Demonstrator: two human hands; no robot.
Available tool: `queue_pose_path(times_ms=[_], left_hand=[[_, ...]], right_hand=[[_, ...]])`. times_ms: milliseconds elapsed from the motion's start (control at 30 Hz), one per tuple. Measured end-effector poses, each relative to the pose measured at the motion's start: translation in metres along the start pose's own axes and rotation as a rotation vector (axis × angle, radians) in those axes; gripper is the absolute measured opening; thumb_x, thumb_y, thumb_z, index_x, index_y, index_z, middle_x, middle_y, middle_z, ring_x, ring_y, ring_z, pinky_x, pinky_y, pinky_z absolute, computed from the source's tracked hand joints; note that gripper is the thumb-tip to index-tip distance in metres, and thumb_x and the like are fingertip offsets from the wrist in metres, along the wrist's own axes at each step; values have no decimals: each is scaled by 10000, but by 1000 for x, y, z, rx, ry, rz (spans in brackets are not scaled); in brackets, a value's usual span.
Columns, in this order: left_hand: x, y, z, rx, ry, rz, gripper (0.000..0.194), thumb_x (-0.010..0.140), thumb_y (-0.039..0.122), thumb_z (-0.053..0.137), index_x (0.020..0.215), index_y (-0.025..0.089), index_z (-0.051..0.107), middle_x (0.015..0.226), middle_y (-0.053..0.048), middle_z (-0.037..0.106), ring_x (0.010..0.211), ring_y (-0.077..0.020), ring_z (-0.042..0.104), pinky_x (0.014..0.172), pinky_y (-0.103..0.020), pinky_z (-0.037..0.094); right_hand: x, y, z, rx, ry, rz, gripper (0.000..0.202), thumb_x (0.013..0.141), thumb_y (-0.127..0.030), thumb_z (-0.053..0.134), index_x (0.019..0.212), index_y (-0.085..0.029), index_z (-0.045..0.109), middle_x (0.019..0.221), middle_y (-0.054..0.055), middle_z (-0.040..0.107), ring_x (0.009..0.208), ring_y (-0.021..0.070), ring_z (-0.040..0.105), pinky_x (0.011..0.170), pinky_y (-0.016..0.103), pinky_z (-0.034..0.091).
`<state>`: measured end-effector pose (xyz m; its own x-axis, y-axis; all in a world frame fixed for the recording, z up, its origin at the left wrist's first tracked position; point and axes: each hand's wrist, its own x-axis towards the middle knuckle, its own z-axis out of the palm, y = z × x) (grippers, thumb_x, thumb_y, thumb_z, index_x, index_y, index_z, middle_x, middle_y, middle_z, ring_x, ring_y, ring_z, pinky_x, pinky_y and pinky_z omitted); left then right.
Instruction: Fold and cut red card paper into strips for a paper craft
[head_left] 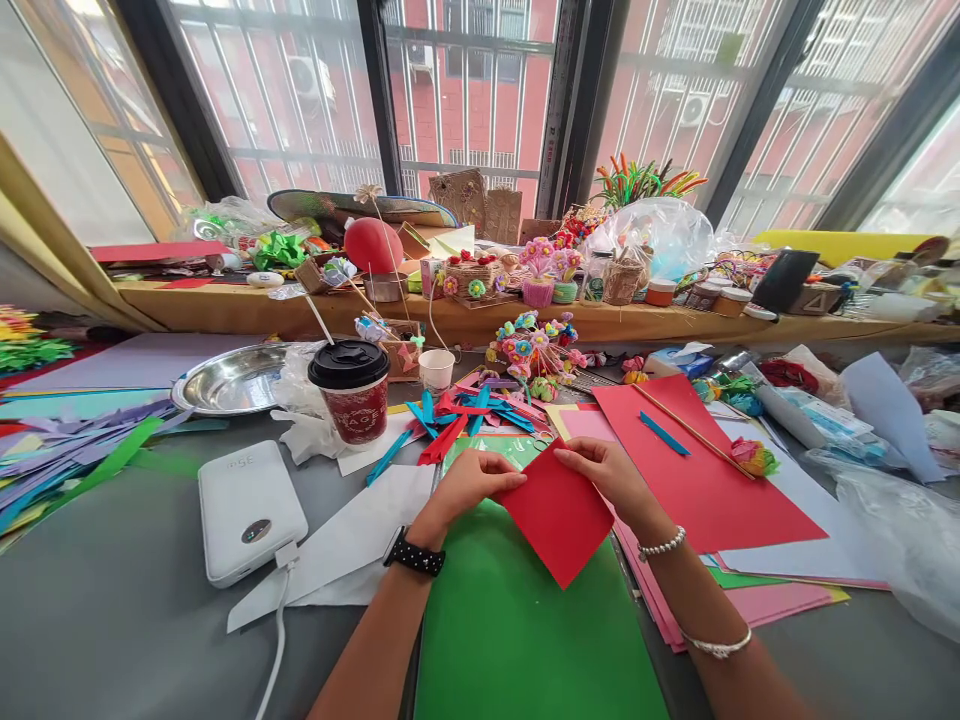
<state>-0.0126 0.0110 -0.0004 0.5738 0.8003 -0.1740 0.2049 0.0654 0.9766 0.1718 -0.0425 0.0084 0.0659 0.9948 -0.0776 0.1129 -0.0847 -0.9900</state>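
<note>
A small red paper square (562, 520) is held up over a green sheet (525, 640), one corner pointing down toward me. My left hand (476, 482) pinches its left corner between thumb and fingers. Near the top corner, my right hand (600, 470) grips the paper with its thumb and fingers closed. Beyond the hands lies a pile of blue and red paper strips (469, 410). To the right, a large red sheet (720, 500) carries a thin stick (694, 430) with a paper flower at its end and a blue strip (664, 434).
On the left stand a white power bank (251, 500) with a cable, a lidded dark red cup (352, 395) and a metal tray (236, 380). A small paper cup (436, 372) is behind the strips. Crafts crowd the ledge (300, 315); plastic wrap (900, 530) lies right.
</note>
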Motion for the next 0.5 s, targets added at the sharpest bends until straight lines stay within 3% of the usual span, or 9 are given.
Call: queue_pose_path(times_ms=[133,333,500], left_hand=[[-3,0,-1,75,-78,1,227,549,343,648,592,121,632,528,6,566,514,-98,493,489,-199,377],[-1,-2,8,79,-24,13,235,523,338,660,584,117,612,534,12,555,508,-91,474,477,-192,359],[0,-3,6,111,-85,-13,238,532,346,652,575,114,622,517,10,551,503,-94,469,474,-195,357]], right_hand=[[1,3,1,-5,9,2,245,616,-400,598,614,-164,536,595,-15,559,502,103,494,434,196,356],[4,7,3,-53,-57,-3,274,596,-409,606,558,-154,511,549,-24,531,478,89,468,421,187,331],[6,8,3,-74,-103,-9,284,631,-425,579,619,-143,552,581,-15,541,507,90,471,443,184,336]])
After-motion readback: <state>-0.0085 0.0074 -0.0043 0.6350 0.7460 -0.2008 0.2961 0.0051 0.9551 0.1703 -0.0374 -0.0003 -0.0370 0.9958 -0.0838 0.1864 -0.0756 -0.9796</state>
